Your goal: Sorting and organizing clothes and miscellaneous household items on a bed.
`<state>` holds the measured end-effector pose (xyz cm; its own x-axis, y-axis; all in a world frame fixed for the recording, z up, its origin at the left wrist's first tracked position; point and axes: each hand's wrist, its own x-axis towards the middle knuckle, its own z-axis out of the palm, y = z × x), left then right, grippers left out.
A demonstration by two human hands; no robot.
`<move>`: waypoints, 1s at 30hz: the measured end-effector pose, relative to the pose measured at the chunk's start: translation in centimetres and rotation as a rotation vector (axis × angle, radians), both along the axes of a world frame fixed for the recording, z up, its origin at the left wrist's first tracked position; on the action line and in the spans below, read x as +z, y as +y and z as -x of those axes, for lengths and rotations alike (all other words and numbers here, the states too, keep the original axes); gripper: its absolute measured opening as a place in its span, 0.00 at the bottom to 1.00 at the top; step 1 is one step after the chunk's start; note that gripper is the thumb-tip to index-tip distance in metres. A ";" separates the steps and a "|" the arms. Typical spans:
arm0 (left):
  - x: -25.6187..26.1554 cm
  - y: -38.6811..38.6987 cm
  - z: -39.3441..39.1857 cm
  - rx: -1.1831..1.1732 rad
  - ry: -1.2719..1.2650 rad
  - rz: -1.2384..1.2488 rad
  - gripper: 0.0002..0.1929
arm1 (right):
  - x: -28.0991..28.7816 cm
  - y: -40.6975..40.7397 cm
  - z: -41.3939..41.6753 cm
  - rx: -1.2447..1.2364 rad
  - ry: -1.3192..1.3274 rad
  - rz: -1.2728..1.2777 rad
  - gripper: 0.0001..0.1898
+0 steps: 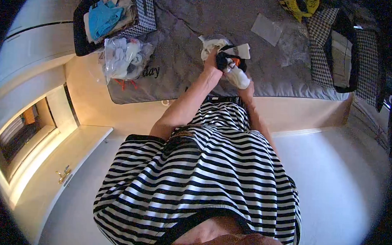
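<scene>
Just beyond my waist, over the edge of a grey bedspread, both of my hands work close together. My left hand grips a bundle of black and white socks with a patch of orange on it. At the bundle's near end, my right hand holds a white sock part; its fingers are mostly hidden. Right behind my left hand lies a clear plastic bag with white cloth inside. Further left on the bed sits a clear zip bag packed with pale socks.
A houndstooth fabric box at far left holds folded clothes, a blue piece on top. Another houndstooth box stands at right, near crumpled clear plastic and a yellow band. An open cabinet door juts out at left.
</scene>
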<state>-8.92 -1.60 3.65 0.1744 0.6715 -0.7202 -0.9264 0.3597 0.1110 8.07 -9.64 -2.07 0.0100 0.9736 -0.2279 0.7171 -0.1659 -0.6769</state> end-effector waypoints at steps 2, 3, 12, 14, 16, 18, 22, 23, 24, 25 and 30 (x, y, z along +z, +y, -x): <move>-1.6 -0.1 0.1 0.160 0.122 0.060 0.13 | 2.9 1.4 2.5 0.084 0.234 0.039 0.15; -1.7 -0.1 -0.6 0.276 0.216 0.117 0.11 | 4.0 1.7 2.8 0.126 0.440 0.075 0.15; 1.1 -2.9 -0.6 -0.274 1.124 -0.335 0.35 | 4.7 1.3 2.5 -0.218 0.249 0.258 0.10; -0.9 -3.3 0.7 -0.445 1.147 -0.335 0.35 | 3.4 1.4 1.2 -0.154 0.249 0.263 0.10; -0.6 -2.9 2.2 -0.627 1.166 -0.333 0.35 | 2.6 1.5 0.6 -0.098 0.250 0.274 0.11; 5.4 -2.8 4.0 -1.233 1.294 -0.109 0.36 | 4.0 1.3 1.5 0.011 0.124 0.112 0.13; 8.9 -3.8 3.7 -0.775 1.922 -0.940 0.34 | 0.8 0.8 0.7 0.034 0.018 0.024 0.14; 8.6 -3.2 3.3 -0.775 1.920 -0.940 0.34 | 0.5 0.6 0.5 0.006 0.023 0.071 0.14; 8.1 -2.7 2.9 -0.818 1.950 -1.111 0.33 | 0.7 0.6 0.6 -0.016 0.031 0.118 0.15; 7.4 -2.4 2.9 -0.857 1.983 -1.271 0.31 | 2.0 1.1 1.4 0.001 0.037 0.119 0.15; 2.7 -2.5 3.2 -1.002 2.032 -1.523 0.25 | 5.0 1.9 2.0 0.149 -0.023 -0.189 0.14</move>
